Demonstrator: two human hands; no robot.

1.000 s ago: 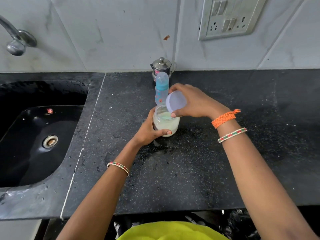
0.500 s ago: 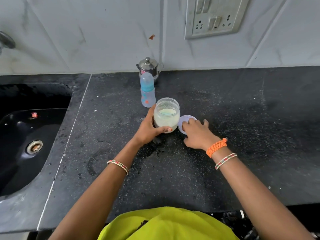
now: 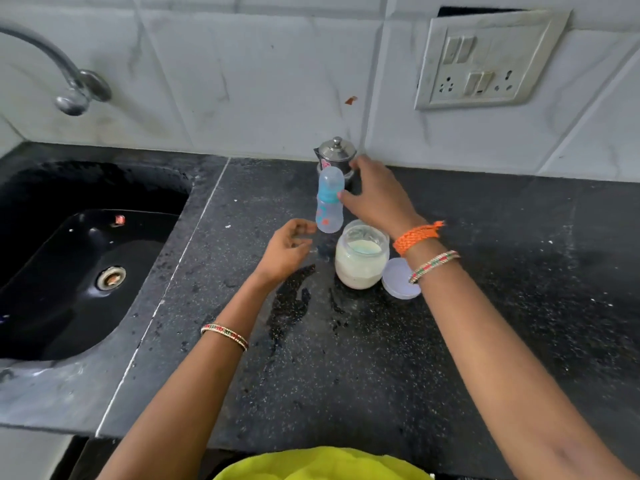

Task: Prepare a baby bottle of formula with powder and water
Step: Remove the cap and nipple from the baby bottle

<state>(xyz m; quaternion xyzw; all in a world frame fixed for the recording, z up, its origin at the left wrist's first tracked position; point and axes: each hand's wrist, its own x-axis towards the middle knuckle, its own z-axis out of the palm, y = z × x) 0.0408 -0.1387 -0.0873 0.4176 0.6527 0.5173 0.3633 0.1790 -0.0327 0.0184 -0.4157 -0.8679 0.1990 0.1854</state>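
Observation:
A clear baby bottle [image 3: 329, 206] with a blue collar and domed cap stands upright on the black counter [image 3: 381, 358]. My right hand [image 3: 379, 197] reaches over to its right side with the fingers spread; the thumb tip touches the blue collar and the fingertips lie by the steel pot [image 3: 335, 154] behind. My left hand [image 3: 285, 251] hovers just left of the bottle's base, fingers loosely curled, holding nothing. An open glass jar of white powder [image 3: 360, 263] stands in front of the bottle. Its round pale lid [image 3: 398, 285] lies flat at the jar's right, partly under my right wrist.
A black sink [image 3: 79, 271] with a metal drain fills the left side, and a tap [image 3: 74, 88] juts from the tiled wall above it. A switch and socket plate [image 3: 485, 60] sits on the wall at the right. Wet patches mark the counter in front of the jar.
My left hand let go of the jar and moved left toward the bottle. My right hand left the lid on the counter and reached up to the bottle.

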